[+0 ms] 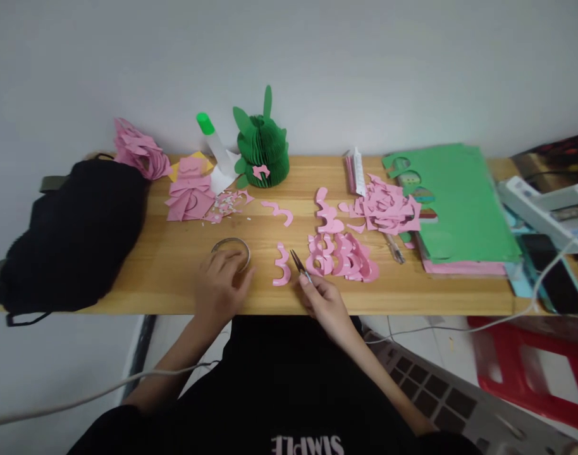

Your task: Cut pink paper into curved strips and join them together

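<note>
My right hand (321,297) is closed around slim pointed tweezers (299,264), their dark tips angled up and left. Just left of those tips lies a wavy pink paper cutout (282,265). Over the near side of a ring-shaped roll, seemingly tape (247,253), rests my left hand (224,278), fingers loosely bent and thumb apart. Farther back is another curved pink strip (279,212). Right of the tweezers are a scalloped pink piece (327,215) and a row of overlapping curled pink pieces (348,258).
A black bag (75,234) covers the table's left end. Behind are pink paper (191,196), scraps (227,203), a glue stick (215,142) and a green paper cactus (263,151). Rightward lie a pink pile (386,205), a tube (358,172), a cutter (394,248), green sheets (460,208) and a phone (554,268).
</note>
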Demonstrator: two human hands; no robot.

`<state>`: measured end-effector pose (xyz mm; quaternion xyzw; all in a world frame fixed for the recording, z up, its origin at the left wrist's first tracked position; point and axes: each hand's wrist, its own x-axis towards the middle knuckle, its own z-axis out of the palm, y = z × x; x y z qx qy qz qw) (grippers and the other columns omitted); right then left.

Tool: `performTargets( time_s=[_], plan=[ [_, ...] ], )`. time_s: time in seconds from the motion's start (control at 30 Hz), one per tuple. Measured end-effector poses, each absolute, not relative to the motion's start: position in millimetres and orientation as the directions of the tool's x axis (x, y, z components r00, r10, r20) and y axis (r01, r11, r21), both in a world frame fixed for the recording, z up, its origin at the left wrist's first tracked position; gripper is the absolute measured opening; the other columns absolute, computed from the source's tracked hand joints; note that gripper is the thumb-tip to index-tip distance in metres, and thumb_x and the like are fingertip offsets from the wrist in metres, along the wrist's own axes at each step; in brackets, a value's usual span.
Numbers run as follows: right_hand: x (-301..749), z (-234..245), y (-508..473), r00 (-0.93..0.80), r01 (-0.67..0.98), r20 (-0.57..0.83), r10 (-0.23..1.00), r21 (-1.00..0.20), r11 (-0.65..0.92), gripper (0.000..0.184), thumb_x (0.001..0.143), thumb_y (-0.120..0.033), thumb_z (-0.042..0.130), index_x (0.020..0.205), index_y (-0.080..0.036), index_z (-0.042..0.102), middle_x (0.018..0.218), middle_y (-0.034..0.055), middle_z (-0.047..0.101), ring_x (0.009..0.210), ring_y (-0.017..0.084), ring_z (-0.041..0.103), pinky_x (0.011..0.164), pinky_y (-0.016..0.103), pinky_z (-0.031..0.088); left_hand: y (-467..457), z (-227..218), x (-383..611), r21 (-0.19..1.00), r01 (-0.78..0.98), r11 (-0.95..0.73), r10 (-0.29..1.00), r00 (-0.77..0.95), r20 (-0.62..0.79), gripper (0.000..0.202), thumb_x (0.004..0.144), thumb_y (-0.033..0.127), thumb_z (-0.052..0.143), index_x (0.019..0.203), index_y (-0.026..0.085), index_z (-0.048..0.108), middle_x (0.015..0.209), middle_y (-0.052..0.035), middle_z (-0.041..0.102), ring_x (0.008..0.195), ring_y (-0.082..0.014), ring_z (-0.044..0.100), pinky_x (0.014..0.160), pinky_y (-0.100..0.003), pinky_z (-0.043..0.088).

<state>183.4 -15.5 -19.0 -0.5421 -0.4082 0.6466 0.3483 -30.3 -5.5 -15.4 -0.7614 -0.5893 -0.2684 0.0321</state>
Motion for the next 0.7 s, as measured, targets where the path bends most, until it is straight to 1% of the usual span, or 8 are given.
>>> performTargets(
  time_s=[0.07, 0.13, 0.23, 0.3, 0.4, 0.47, 0.53, 0.7],
  plan=[
    [185, -16, -16, -0.181, -0.043, -0.433, 0.883, -0.893, -0.447, 0.055, 0.078, -0.073, 0.052, 0.069, -0.018, 0.056, 0.048, -0.0094, 0.029, 0.041, 0.007, 0.024, 0.039, 0.023, 0.018, -12, -15, -43, 0.195, 0.950, -0.244, 0.914, 0.158, 0.375, 0.018, 0.087, 0.035, 0.061, 0.090, 0.019, 0.067, 0.094, -0.0106, 0.069, 0.088, -0.0280, 0.063, 0.077, -0.045, 0.052],
    [184, -12, -15, -0.199, -0.057, -0.447, 0.872, -0.883, -0.465, 0.058, 0.077, -0.074, 0.052, 0.073, -0.017, 0.059, 0.047, -0.0097, 0.030, 0.041, 0.007, 0.024, 0.039, 0.022, 0.017, -16, -14, -51, 0.246, 0.941, -0.234, 0.948, 0.164, 0.273, 0.019, 0.089, 0.035, 0.057, 0.087, 0.019, 0.068, 0.091, -0.0096, 0.068, 0.085, -0.0272, 0.063, 0.075, -0.043, 0.052],
    [178, -4, -9, -0.264, -0.099, -0.440, 0.859, -0.873, -0.478, 0.058, 0.071, -0.073, 0.061, 0.073, -0.016, 0.061, 0.046, -0.0107, 0.030, 0.040, 0.005, 0.023, 0.038, 0.021, 0.014, -18, -5, -51, 0.514, 0.834, -0.201, 0.977, 0.136, 0.161, 0.024, 0.092, 0.034, 0.051, 0.083, 0.019, 0.068, 0.085, -0.0067, 0.068, 0.084, -0.0232, 0.065, 0.076, -0.039, 0.053],
    [171, 4, -2, -0.316, -0.183, -0.436, 0.842, -0.843, -0.505, 0.055, 0.067, -0.071, 0.067, 0.069, -0.017, 0.059, 0.044, -0.0118, 0.029, 0.038, 0.004, 0.019, 0.037, 0.020, 0.011, -18, 6, -45, 0.715, 0.682, -0.156, 0.987, 0.138, 0.083, 0.023, 0.090, 0.038, 0.054, 0.085, 0.020, 0.067, 0.086, -0.0047, 0.069, 0.083, -0.0203, 0.066, 0.077, -0.035, 0.054],
    [160, 16, 8, -0.369, -0.358, -0.410, 0.834, -0.766, -0.534, 0.049, 0.067, -0.061, 0.074, 0.058, -0.019, 0.048, 0.042, -0.0128, 0.026, 0.036, 0.002, 0.015, 0.036, 0.020, 0.008, -18, 21, -34, 0.877, 0.468, -0.110, 0.984, 0.178, 0.028, 0.019, 0.087, 0.039, 0.062, 0.085, 0.020, 0.066, 0.084, -0.0022, 0.071, 0.079, -0.0169, 0.067, 0.076, -0.030, 0.055],
    [155, 23, 13, -0.372, -0.457, -0.373, 0.850, -0.724, -0.517, 0.050, 0.066, -0.051, 0.079, 0.055, -0.020, 0.041, 0.042, -0.0133, 0.025, 0.035, 0.001, 0.015, 0.035, 0.019, 0.008, -18, 27, -29, 0.910, 0.397, -0.121, 0.979, 0.199, 0.044, 0.014, 0.086, 0.034, 0.065, 0.087, 0.021, 0.066, 0.084, -0.0010, 0.071, 0.079, -0.0150, 0.067, 0.076, -0.027, 0.054],
    [154, 28, 17, -0.365, -0.523, -0.346, 0.864, -0.692, -0.498, 0.048, 0.066, -0.043, 0.081, 0.055, -0.020, 0.040, 0.042, -0.0141, 0.024, 0.035, 0.001, 0.013, 0.035, 0.018, 0.009, -17, 29, -26, 0.914, 0.370, -0.168, 0.973, 0.213, 0.092, 0.011, 0.085, 0.029, 0.067, 0.092, 0.021, 0.066, 0.086, -0.0005, 0.071, 0.081, -0.0140, 0.067, 0.077, -0.026, 0.054],
    [162, 35, 25, -0.440, -0.604, -0.336, 0.833, -0.575, -0.551, 0.044, 0.075, -0.035, 0.074, 0.053, -0.020, 0.040, 0.038, -0.0141, 0.023, 0.031, 0.001, 0.013, 0.032, 0.016, 0.013, -8, 33, -15, 0.833, 0.400, -0.382, 0.922, 0.225, 0.315, 0.021, 0.082, 0.016, 0.069, 0.103, 0.021, 0.066, 0.090, -0.0021, 0.069, 0.085, -0.0144, 0.065, 0.079, -0.027, 0.053]
  ],
)
